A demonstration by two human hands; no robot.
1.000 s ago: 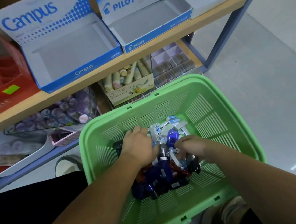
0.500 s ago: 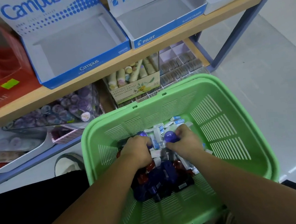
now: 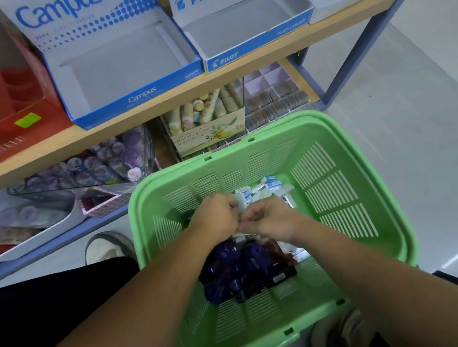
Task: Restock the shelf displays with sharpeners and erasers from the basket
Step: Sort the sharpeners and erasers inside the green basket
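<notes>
Curling inward over the middle of the heap, the left hand (image 3: 216, 217) has its fingers bunched round a few small white-and-blue boxed erasers (image 3: 271, 186), whose corners poke out past the knuckles, so it looks to be gathering a handful rather than picking singles. The right hand (image 3: 270, 220) meets it knuckle to knuckle, fingers folded under. Whether it grips anything or only steadies the other hand's load, I cannot tell, since the palm faces down. Just beyond both hands lies the rest of the erasers, piled toward the far wall of the green slatted plastic basket (image 3: 387, 182). Beneath the wrists sits a clump of dark blue and red translucent plastic sharpeners (image 3: 242, 271), so the stock is roughly sorted by kind. Directly above, on the pale wooden shelf board (image 3: 158, 105), stand the blue-and-white Campus cardboard display box (image 3: 125, 62) and the blue-and-white Pilot cardboard display box (image 3: 246, 26). Both trays show bare floors, tilted open toward the person, which makes them the likely targets. The restocking seems barely begun.
</notes>
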